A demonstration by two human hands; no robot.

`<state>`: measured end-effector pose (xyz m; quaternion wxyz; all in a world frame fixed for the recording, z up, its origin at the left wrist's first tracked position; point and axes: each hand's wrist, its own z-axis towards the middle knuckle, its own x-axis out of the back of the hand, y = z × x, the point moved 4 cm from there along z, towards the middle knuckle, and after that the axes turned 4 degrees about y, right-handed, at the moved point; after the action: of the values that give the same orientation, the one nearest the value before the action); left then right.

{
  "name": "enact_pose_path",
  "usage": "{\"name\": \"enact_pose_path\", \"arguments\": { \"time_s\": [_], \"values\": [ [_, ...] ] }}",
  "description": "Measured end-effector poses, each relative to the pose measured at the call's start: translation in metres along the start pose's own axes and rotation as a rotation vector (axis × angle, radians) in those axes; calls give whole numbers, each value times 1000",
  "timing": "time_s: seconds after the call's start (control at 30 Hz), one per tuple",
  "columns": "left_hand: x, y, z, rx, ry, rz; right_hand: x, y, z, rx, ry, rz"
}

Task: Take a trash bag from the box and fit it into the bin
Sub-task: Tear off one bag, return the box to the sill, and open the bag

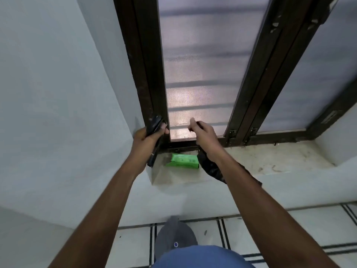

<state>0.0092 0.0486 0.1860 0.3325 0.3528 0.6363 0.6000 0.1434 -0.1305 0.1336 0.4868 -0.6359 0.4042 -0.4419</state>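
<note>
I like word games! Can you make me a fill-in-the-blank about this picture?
1. The box on the sill is ____ in colour.
2. Both hands hold a ____ trash bag.
3. The left hand and right hand are raised in front of the ____.

Missing words: green; black; window

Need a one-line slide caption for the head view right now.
Both hands, left hand and right hand, pull black trash bag pieces apart above green box on the windowsill.
</note>
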Motion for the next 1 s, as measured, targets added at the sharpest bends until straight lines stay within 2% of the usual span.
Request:
{"name": "enact_pose_path", "arguments": {
  "time_s": [0.07, 0.13, 0.23, 0.33, 0.43, 0.57, 0.73, 0.87, 1.0],
  "values": [
    [-3, -17, 0, 132, -45, 6, -15, -10, -7, -98, -40, 257],
    [-5, -31, -4, 179, -73, 53, -20, -15, -9, -171, -66, 464],
    [-14, -47, -12, 195, -179, 111, -15, -18, -8, -142, -59, 472],
    [-30, -59, -22, 200, -359, 212, -8, -17, -5, -87, -62, 584],
    [-54, -66, -31, 241, -506, 258, 2, -11, 0, -111, -34, 634],
    [-83, -64, -21, 334, -385, 46, 28, 7, 22, -173, 34, 474],
    [-108, -67, -3, 483, -342, -62, 67, 11, 14, -307, -205, 226],
    [-132, -77, 6, 553, -315, -91, 109, 27, 11, -244, -370, 49],
    [-149, -84, 9, 599, -307, -144, 135, 38, 17, -180, -451, -96]
  ]
}}
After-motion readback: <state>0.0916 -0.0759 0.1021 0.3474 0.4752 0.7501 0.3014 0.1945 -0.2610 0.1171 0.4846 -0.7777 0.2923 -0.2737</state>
